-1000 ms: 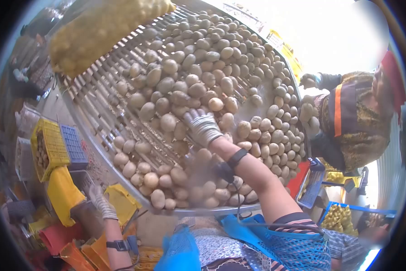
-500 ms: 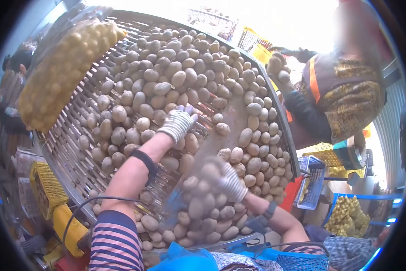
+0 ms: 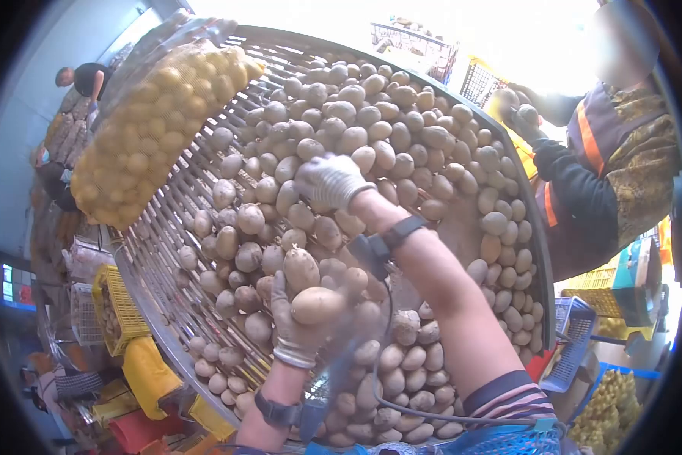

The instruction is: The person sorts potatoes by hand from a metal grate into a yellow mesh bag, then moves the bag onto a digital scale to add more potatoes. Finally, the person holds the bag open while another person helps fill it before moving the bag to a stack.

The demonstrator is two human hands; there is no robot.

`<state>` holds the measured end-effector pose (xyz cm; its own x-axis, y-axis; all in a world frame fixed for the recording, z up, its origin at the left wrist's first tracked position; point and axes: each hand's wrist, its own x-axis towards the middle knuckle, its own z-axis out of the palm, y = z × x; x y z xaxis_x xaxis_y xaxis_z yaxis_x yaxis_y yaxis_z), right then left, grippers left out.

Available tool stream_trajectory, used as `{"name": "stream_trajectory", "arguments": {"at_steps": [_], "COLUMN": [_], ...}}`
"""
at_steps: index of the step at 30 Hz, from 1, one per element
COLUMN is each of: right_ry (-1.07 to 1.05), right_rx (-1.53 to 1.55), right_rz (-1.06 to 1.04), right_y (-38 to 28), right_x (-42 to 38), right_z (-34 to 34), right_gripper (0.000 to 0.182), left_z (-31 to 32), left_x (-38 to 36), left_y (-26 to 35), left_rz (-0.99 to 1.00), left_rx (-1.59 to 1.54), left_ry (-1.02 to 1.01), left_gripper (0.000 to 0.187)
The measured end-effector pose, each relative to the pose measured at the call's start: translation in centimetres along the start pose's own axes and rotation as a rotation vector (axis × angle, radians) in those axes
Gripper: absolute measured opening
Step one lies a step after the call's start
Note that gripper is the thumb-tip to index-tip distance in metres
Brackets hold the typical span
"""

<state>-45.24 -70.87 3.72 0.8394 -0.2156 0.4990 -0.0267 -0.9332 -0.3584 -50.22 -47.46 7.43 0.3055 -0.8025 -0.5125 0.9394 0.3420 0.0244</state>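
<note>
Many potatoes (image 3: pixel 354 139) lie heaped on a slatted metal sorting table (image 3: pixel 166 220). My left hand (image 3: pixel 299 330), in a pale glove, is low at the near side with its palm turned up. Its fingers curl around a large potato (image 3: pixel 318 305), and another potato (image 3: pixel 301 269) sits against the fingertips. My right hand (image 3: pixel 332 180), in a striped glove, reaches across into the middle of the heap. Its fingers bend down onto the potatoes, slightly blurred; what lies under them is hidden.
A full mesh sack of potatoes (image 3: pixel 155 129) rests on the table's far left. Across the right edge stands a co-worker (image 3: pixel 622 159) with gloved hands over the rim. Yellow crates (image 3: pixel 121 311) are at the left, a blue crate (image 3: pixel 572 341) at the right.
My left hand has drawn back toward me and turned palm up, now with potatoes in it. My right hand has crossed from the near pile to the middle heap. The view has shifted.
</note>
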Motion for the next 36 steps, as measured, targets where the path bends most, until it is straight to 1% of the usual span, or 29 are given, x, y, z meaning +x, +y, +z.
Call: {"name": "stream_trajectory", "arguments": {"at_steps": [1, 2, 3, 5, 7, 8, 9, 11, 12, 13, 15, 16, 17, 19, 20, 21, 22, 23, 24, 25, 27, 28, 29, 31, 32, 33, 34, 35, 36], "right_ry": [-0.089, -0.073, -0.087, -0.413, -0.601, -0.691, -0.696, -0.412, -0.403, -0.395, -0.523, -0.498, -0.482, -0.293, -0.280, -0.264, -0.213, -0.168, -0.243, -0.256, -0.357, -0.236, -0.229, -0.216, -0.209, -0.194, -0.213, -0.218, -0.062], "right_rx": [-0.147, -0.191, -0.188, -0.105, -0.130, -0.218, -0.223, -0.310, -0.220, -0.212, -0.331, -0.268, -0.262, -0.171, -0.316, -0.314, -0.380, -0.444, -0.527, -0.520, -0.706, -0.510, -0.518, -0.408, -0.266, -0.137, 0.104, 0.067, 0.688], "right_rz": [-0.026, 0.031, 0.022, 0.192, 0.332, 0.311, 0.310, 0.258, 0.231, 0.228, -0.016, 0.004, 0.006, 0.168, 0.142, 0.142, 0.094, 0.049, 0.162, 0.157, 0.225, 0.310, 0.300, 0.288, 0.378, 0.463, 0.605, 0.601, 0.665], "right_y": [0.0, -0.6, -0.9, -1.0, -0.5, -1.0, -0.4, 1.6, 1.8, 2.1, 1.1, 0.6, -0.4, -1.9, -1.7, -0.9, 0.1, -0.8, -1.8, -2.3, -3.3, -0.8, -0.9, -1.5, -2.4, -3.3, -4.2, -5.2, -6.6], "right_x": [-0.4, -1.1, -1.8, -4.0, -5.2, -5.6, -6.4, -8.4, -8.1, -7.8, -5.7, -4.7, -3.4, -0.7, 0.9, 2.0, 2.6, 3.2, 3.4, 3.2, 3.4, 3.6, 3.2, 1.1, -0.3, -1.5, -2.7, -4.1, -5.5], "right_z": [1.2, 1.5, 0.8, -1.9, -4.9, -6.9, -6.6, -3.8, -2.7, -1.7, -0.8, -1.0, -1.6, -1.8, -0.1, 2.3, 5.2, 5.7, 6.1, 6.2, 5.6, 8.4, 7.2, 3.9, 1.7, -0.8, -2.8, -3.9, -4.8], "right_gripper": [0.027, 0.030, 0.030, 0.029, 0.040, 0.043, 0.043, 0.042, 0.040, 0.040, 0.036, 0.030, 0.030, 0.026, 0.026, 0.026, 0.026, 0.026, 0.026, 0.026, 0.026, 0.025, 0.025, 0.031, 0.033, 0.036, 0.035, 0.035, 0.035], "left_z": [-0.8, -1.8, -2.3, -2.9, -3.3, -4.6, -4.8, -5.0, -5.5, -5.9, -6.6, -7.4, -7.1, -5.9, -6.1, -6.4, -6.7, -7.0, -7.3, -7.8, -8.2, -8.1, -8.8, -10.8, -8.7, -8.5, -8.8, -9.3, -9.9], "left_x": [-0.5, -0.8, -1.1, -2.5, -3.6, -3.9, -4.3, -5.0, -5.2, -5.3, -5.4, -5.6, -6.0, -6.9, -7.1, -7.2, -7.3, -7.4, -7.3, -7.5, -8.2, -8.9, -9.3, -10.6, -11.1, -12.5, -13.7, -15.1, -16.5], "left_y": [0.1, 0.3, 0.2, 0.2, 0.0, 0.4, 0.2, -0.1, -0.1, -0.1, 0.1, 0.5, 1.0, 1.8, 2.3, 2.6, 2.6, 2.8, 3.1, 3.2, 3.3, 2.8, 3.1, 3.6, 3.6, 3.5, 3.4, 3.5, 3.8], "left_rz": [0.005, -0.008, -0.017, 0.001, 0.084, 0.026, 0.023, 0.011, 0.014, 0.022, 0.089, 0.194, 0.199, 0.077, 0.109, 0.112, 0.221, 0.327, 0.311, 0.315, 0.300, 0.397, 0.402, 0.383, -0.063, 0.045, 0.032, 0.064, 0.097], "left_rx": [-0.003, -0.080, -0.169, -0.148, -0.097, -0.106, -0.113, -0.137, -0.139, -0.130, -0.188, -0.114, -0.097, -0.150, -0.113, -0.100, -0.012, 0.071, 0.023, 0.014, -0.038, 0.162, 0.156, 0.087, -0.288, -0.187, -0.214, -0.191, -0.167], "left_ry": [0.007, -0.047, -0.106, -0.093, 0.007, -0.097, -0.097, -0.081, -0.085, -0.085, -0.029, -0.001, -0.004, -0.181, -0.164, -0.170, -0.081, 0.016, -0.009, 0.002, -0.027, 0.067, 0.054, -0.074, -0.466, -0.457, -0.476, -0.443, -0.410], "left_gripper": [0.054, 0.055, 0.055, 0.055, 0.052, 0.052, 0.052, 0.053, 0.054, 0.054, 0.057, 0.064, 0.064, 0.061, 0.060, 0.060, 0.059, 0.058, 0.059, 0.059, 0.058, 0.055, 0.055, 0.052, 0.059, 0.059, 0.059, 0.059, 0.059]}}
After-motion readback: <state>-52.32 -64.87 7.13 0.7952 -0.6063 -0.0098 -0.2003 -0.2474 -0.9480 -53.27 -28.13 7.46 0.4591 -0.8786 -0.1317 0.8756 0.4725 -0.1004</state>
